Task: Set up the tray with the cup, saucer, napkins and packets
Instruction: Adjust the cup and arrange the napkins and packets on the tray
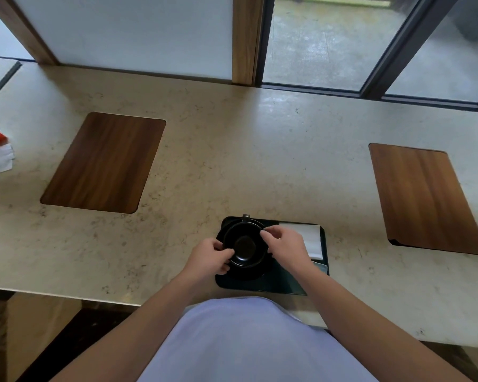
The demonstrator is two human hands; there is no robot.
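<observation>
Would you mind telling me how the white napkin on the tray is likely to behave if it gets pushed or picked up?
The white napkin looks thin and folded flat on the dark tray, so it is probably very light and floppy, sagging if lifted by one edge. Pushed, it would likely crumple or slide rather than move as one piece. It lies right beside the right hand, so a brush could shift it.

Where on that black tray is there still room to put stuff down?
The near strip of the tray, in front of the cup and both hands, looks bare. The left part is crowded by the cup, gripped by the left hand and right hand. The far right corner holds a white napkin.
</observation>
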